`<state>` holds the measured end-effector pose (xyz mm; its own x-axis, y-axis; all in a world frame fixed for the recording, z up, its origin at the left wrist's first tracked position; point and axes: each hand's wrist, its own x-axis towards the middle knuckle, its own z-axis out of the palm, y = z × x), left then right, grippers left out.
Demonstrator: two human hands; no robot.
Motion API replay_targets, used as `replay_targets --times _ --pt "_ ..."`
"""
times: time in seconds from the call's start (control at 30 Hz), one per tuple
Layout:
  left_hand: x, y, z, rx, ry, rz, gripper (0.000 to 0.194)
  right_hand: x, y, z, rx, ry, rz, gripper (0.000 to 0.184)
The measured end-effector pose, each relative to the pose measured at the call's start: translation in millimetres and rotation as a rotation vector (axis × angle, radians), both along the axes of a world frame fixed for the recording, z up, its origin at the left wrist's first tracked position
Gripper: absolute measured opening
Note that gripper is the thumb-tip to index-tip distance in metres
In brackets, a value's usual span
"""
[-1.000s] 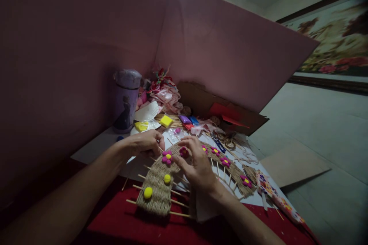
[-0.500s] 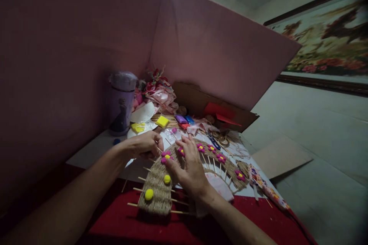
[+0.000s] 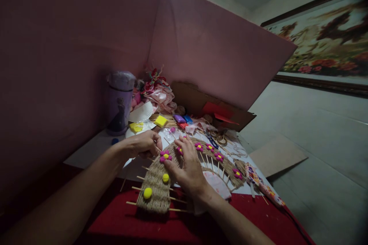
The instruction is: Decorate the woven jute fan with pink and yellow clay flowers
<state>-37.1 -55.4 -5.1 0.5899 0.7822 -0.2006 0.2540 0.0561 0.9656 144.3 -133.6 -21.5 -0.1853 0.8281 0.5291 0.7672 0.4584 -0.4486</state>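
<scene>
the woven arch (image 3: 155, 187) lies across the white paper (image 3: 89, 147) and the red cloth (image 3: 115, 226), thin sticks (image 3: 179, 200) poking from its edges. pink flowers (image 3: 219, 156) with yellow middles run along it, and two yellow balls (image 3: 147, 193) sit on its near left part, at about eight o'clock from its middle.

at ten o'clock, the left hand (image 3: 147, 143) is curled nearly closed against the outer edge, by a stick; i can't tell from here what's inside the fingers. the right hand (image 3: 189, 168) is open and gripping nothing, laid over the weave with its fingers slightly apart and its thumb by the leftmost flower.

further out, yellow packets (image 3: 161, 121) lie at eleven o'clock, and the purple flask (image 3: 119, 103) stands at ten. blue-handled scissors (image 3: 212, 139) rest at one, with brown cardboard (image 3: 186, 97) behind. a flower-patterned bundle (image 3: 267, 190) lies at three, and a framed picture (image 3: 330, 46) hangs at two.
</scene>
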Motion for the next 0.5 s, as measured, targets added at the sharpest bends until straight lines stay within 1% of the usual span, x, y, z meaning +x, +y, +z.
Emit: replay_targets --times 0.13,0.27,0.4,0.5 --pt "0.3 -0.8 1.3 0.006 0.016 0.013 0.011 -0.5 0.4 0.5 -0.019 0.020 0.015 0.052" --pt "0.5 -0.6 2.8 0.003 0.030 0.006 0.011 -1.9 -0.1 1.8 -0.007 0.024 0.022 0.052" --pt "-0.2 0.8 0.8 0.015 0.018 -0.001 0.011 -1.8 2.3 1.5 -0.007 0.023 0.027 0.054" --pt "-0.8 1.3 -0.3 0.012 0.015 -0.012 0.011 2.8 6.2 0.7 -0.026 0.053 0.037 0.051"
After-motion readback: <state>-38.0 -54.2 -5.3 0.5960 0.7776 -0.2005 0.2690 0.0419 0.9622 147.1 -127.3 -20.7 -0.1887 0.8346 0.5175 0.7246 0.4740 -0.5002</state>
